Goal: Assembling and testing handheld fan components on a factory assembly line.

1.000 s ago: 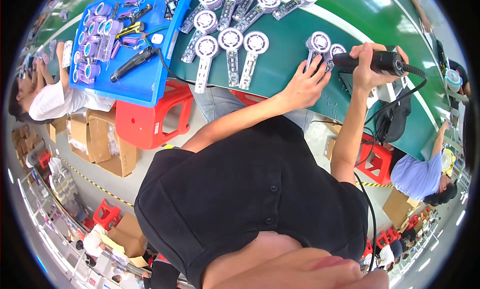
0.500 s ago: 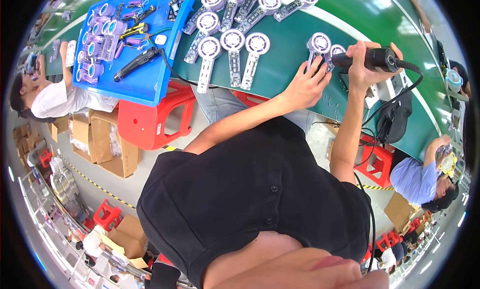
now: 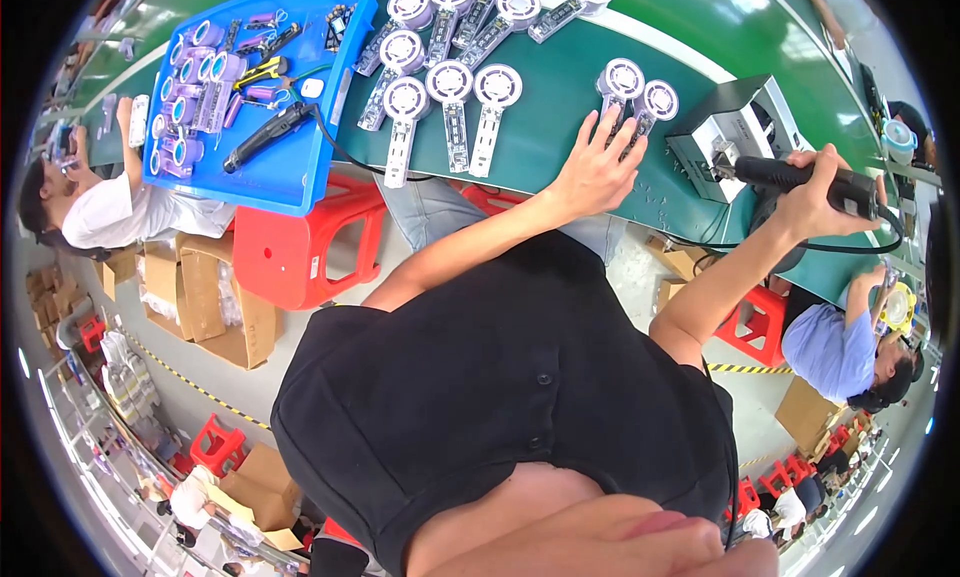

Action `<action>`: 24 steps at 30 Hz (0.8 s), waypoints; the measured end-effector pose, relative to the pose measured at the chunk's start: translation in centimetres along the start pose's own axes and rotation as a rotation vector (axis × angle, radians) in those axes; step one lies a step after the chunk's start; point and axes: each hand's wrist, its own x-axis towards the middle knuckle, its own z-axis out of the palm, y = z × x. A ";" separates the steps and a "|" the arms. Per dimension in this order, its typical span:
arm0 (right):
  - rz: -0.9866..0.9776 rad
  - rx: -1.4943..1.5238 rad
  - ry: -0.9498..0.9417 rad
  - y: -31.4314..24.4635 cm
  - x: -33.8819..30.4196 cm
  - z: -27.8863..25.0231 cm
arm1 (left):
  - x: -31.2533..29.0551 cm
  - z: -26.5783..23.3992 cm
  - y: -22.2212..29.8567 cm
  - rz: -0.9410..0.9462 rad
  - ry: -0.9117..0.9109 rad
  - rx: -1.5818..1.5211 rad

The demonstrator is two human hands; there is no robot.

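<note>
My right hand [image 3: 822, 195] is wrapped round a black electric screwdriver [image 3: 765, 173], held nearly level. Its tip points left into the front of a white-and-black boxy screw feeder [image 3: 692, 127]; whether a screw is on it is too small to tell. My left hand [image 3: 600, 172] has its fingers stretched out and apart, fingertips over the handle of a half-built handheld fan [image 3: 621, 79] with a round white grille. They seem to touch it and partly hide the handle. A second such fan [image 3: 657, 100] lies close on its right.
Several more fans [image 3: 451, 81] with bare circuit boards lie left of my left hand. A blue tray [image 3: 330, 127] holds purple fan parts, a yellow-handled tool [image 3: 262, 73] and another black screwdriver [image 3: 268, 137]. Loose screws dot the green table [image 3: 555, 87]. The screwdriver's cable [image 3: 850, 245] loops beside my right forearm.
My right hand has carried the screwdriver right, away from the fans to the feeder, uncovering the second fan. The left hand stays by the fans, shifting slightly as the view moves.
</note>
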 end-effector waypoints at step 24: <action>0.239 0.416 -0.212 3.4 -2.8 2.3 | 0.0 0.7 0.0 -0.036 0.156 -0.020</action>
